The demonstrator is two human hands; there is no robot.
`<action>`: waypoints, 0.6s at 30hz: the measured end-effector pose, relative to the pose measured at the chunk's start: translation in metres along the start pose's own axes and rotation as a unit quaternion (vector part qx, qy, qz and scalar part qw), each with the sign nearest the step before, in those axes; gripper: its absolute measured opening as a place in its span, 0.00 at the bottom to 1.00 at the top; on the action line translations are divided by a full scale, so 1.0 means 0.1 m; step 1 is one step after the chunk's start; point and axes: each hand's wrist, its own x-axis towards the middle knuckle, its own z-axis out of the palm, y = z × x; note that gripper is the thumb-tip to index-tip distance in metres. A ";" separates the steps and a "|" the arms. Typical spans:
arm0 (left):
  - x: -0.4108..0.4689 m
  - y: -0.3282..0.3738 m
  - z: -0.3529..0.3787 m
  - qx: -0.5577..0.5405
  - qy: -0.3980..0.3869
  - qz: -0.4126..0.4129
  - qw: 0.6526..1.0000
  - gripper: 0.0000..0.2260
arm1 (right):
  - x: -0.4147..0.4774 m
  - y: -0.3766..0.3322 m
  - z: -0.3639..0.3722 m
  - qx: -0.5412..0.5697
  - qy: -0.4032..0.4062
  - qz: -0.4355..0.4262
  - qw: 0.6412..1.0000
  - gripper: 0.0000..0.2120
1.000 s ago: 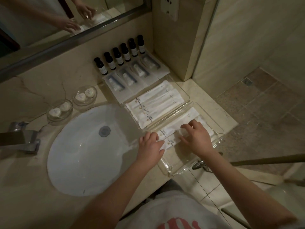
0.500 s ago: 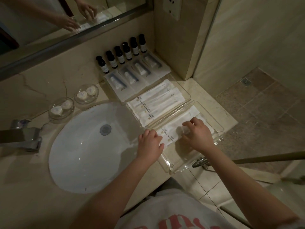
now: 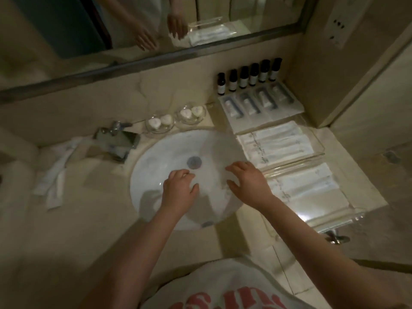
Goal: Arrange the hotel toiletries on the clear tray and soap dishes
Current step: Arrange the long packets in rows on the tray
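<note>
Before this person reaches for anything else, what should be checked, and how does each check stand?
1. Hands free: ok; left hand and right hand hold nothing, above the white oval sink.
2. Round glass soap dishes filled: ok, two white soaps each.
3. Six small dark bottles upright in a row: ok.
4. White sachets flat inside the near clear plastic tray: ok.
5. Everything on a tray: not ok; loose white packets lie on the beige counter left of the metal tap.
6. Sachet labels aligned: cannot tell, blurred.

White shirt [image 3: 225, 279] — bold red lettering [image 3: 200, 301] across it.
</note>
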 end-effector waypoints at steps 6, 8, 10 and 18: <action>-0.34 -0.99 -0.32 0.005 0.007 -0.129 0.992 0.21 | 0.39 -0.98 0.42 0.013 -0.083 -0.072 0.994 0.18; -0.41 -1.31 -0.41 -0.008 0.013 -0.171 0.985 0.21 | 0.54 -1.30 0.53 0.017 -0.101 -0.097 0.990 0.19; -0.47 -1.63 -0.51 -0.019 0.020 -0.216 0.976 0.21 | 0.71 -1.61 0.65 0.025 -0.120 -0.120 0.985 0.19; -0.54 -2.80 -1.02 -0.081 0.061 -0.352 0.930 0.21 | 1.52 -2.67 1.09 0.024 -0.186 -0.153 0.970 0.17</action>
